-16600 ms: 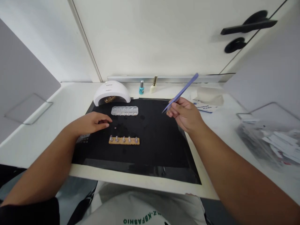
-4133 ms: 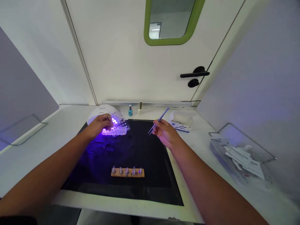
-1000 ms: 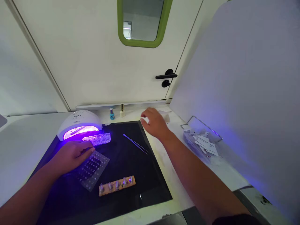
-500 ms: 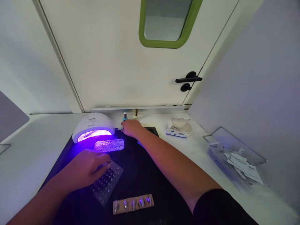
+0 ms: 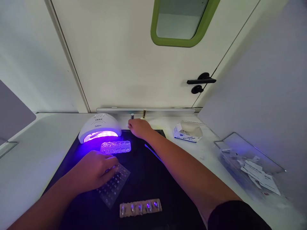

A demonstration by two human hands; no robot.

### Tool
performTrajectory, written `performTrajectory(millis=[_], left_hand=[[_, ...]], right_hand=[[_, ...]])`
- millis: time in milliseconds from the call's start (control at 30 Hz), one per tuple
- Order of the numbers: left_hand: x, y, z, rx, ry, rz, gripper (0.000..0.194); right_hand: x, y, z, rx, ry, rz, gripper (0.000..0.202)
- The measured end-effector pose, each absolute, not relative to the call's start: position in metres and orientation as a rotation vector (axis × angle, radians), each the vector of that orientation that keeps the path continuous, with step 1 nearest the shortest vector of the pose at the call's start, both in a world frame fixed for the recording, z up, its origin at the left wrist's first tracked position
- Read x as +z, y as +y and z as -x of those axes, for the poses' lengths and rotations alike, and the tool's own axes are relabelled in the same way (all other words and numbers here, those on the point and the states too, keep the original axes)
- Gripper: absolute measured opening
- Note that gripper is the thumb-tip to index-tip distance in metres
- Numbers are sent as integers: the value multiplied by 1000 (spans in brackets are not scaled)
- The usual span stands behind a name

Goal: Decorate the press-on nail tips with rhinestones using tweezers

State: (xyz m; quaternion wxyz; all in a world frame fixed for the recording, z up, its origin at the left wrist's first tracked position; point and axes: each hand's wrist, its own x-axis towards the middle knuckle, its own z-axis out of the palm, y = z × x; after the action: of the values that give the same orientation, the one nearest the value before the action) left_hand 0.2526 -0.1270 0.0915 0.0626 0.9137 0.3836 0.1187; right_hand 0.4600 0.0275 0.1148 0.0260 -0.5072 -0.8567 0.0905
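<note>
My left hand [image 5: 97,171] is over a clear sheet [image 5: 114,188] with rows of small pieces, its thumb and fingers pinched together at the upper part of the sheet. My right hand [image 5: 141,127] reaches to the back of the black mat, its fingers closed at a nail polish bottle [image 5: 132,116]. Only the bottle's silver cap shows above the fingers; the hand hides the body. Just behind this hand stands a gold-capped bottle [image 5: 144,114]. In front, a strip of nail tips [image 5: 140,208] lies on the black mat [image 5: 148,182].
A white nail lamp [image 5: 99,124] glows purple at the back left. Before it lies a clear compartment case [image 5: 115,147] with tiny pieces. A thin stick [image 5: 153,152] lies below my right forearm. To the right are an open alcohol pads box [image 5: 188,131] and a clear bin [image 5: 249,172] of packets.
The whole view has shifted slightly. My right hand has moved a little forward and now covers the blue body of the nail polish bottle. My left hand stays at the sheet.
</note>
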Motion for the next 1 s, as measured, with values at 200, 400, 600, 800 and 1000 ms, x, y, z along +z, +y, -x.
performTrajectory(millis=[200, 400, 600, 800, 1000], left_hand=[[93, -128, -252, 490, 1134, -2689, 28], [101, -139, -261, 701, 1094, -2486, 30], [96, -145, -268, 673, 1053, -2447, 33], [84, -135, -256, 587, 1153, -2453, 38], [70, -133, -251, 530, 1240, -2436, 43]], right_hand=[[140, -25, -491, 576, -2506, 1382, 29], [142, -94, -513, 810, -2368, 1174, 26], [139, -125, -526, 854, -2274, 1123, 20], [136, -128, -565, 707, -2198, 1302, 22], [135, -138, -629, 437, -2075, 1583, 25]])
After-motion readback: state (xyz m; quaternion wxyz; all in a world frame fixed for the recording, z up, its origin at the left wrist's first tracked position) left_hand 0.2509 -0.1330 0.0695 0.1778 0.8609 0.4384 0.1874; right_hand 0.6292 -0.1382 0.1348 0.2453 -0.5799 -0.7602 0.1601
